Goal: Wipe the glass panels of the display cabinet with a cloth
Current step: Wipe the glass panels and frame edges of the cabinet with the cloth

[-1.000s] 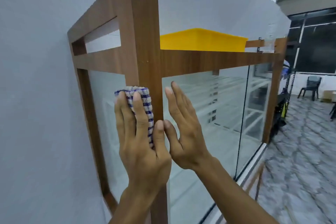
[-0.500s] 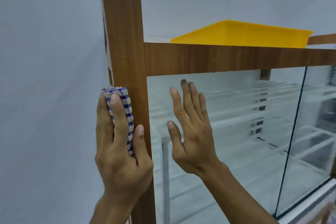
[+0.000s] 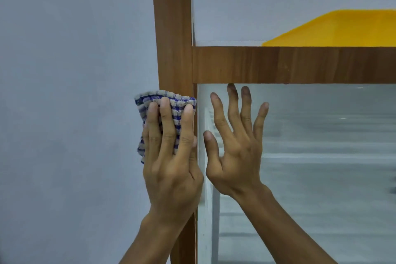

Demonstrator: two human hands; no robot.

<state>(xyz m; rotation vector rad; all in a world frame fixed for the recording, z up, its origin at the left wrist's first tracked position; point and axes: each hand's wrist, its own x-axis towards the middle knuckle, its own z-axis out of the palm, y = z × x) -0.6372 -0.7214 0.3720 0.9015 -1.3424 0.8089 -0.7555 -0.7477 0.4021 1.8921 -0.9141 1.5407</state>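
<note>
A display cabinet with a brown wood frame (image 3: 173,28) fills the middle and right. Its front glass panel (image 3: 321,156) sits below a horizontal wooden rail (image 3: 289,64). My left hand (image 3: 171,167) presses a folded blue-and-white checked cloth (image 3: 145,105) flat against the upright corner post, just left of the glass edge. My right hand (image 3: 235,146) rests flat on the front glass with its fingers spread, fingertips just under the rail. The side glass panel is hidden behind the post.
A yellow tray (image 3: 342,30) lies on the shelf above the rail at the right. A plain grey wall (image 3: 70,92) stands close on the left. White shelves (image 3: 321,154) show through the glass.
My view has swung from the cabinet's side round to its front. The left hand with the cloth has come off the side glass onto the corner post. The right hand has spread its fingers.
</note>
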